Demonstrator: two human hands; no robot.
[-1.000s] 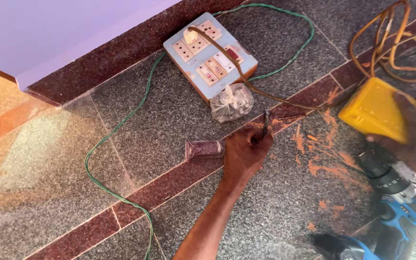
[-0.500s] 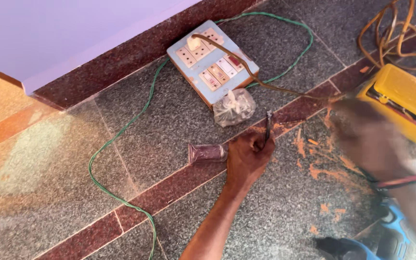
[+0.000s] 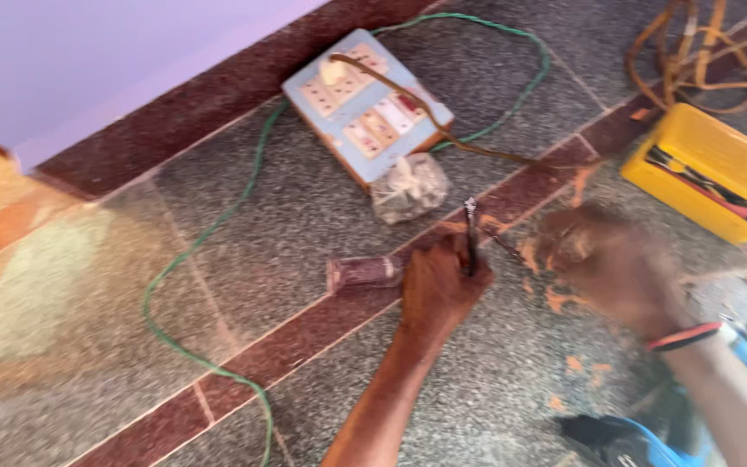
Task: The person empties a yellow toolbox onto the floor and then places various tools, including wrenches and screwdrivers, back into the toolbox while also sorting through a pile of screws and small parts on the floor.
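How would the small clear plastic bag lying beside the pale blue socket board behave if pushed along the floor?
The small clear plastic bag looks crumpled and thin, so it would probably deform rather than slide stiffly. It seems light, likely shifting easily. Its contents are too blurred to tell; it rests against the pale blue socket board.

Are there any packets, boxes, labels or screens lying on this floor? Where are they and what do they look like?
Clear plastic bag: crumpled, beside the switchboard's near edge.
Yellow box: open rectangular case at the right, with tools inside.
Small clear container: lying on the red floor strip, just beside the left hand.
No screens or signs in view.
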